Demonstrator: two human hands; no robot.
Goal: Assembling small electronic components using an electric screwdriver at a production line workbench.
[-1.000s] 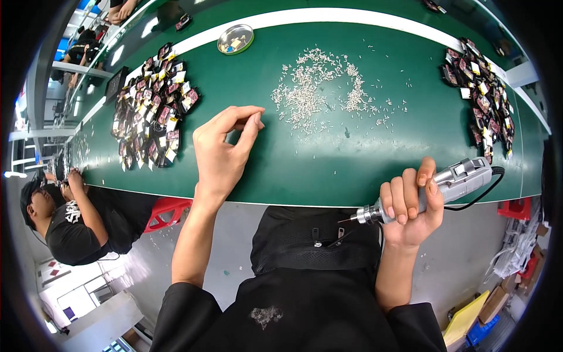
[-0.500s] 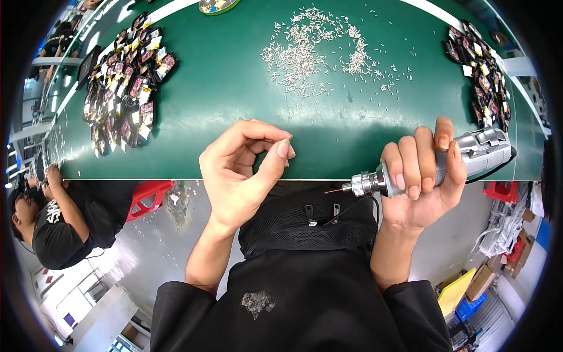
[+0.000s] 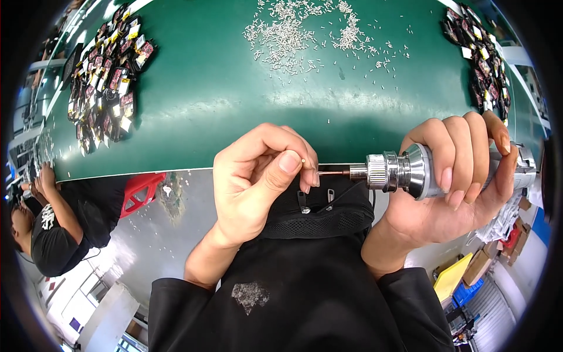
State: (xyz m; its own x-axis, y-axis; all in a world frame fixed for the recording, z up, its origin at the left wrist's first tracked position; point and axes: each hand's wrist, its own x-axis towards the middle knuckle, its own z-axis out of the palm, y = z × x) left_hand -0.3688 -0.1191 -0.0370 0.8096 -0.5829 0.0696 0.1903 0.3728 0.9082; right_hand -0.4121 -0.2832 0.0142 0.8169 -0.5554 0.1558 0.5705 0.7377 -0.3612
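My right hand (image 3: 454, 170) is wrapped round a grey and silver electric screwdriver (image 3: 390, 171), which lies level with its thin bit (image 3: 334, 172) pointing left. The bit's tip reaches the fingertips of my left hand (image 3: 252, 179). Thumb and index finger there are pinched together, and a tiny brassy tip of a screw (image 3: 303, 161) shows between them. Most of that screw is hidden by the fingers. Beyond both hands, many small silver screws (image 3: 287, 38) lie scattered over the green table (image 3: 193, 117).
A heap of small black devices with white and yellow tags (image 3: 108, 82) covers the table's left side; a similar heap (image 3: 484, 64) sits at the right. A black mesh bag (image 3: 316, 220) is in front of me. At left, another person (image 3: 64, 229) sits near a red stool (image 3: 141, 190).
The screwdriver has come up and turned level, its bit now meeting my left fingertips. My left hand has moved slightly right. The view has shifted, so the table's contents appear higher.
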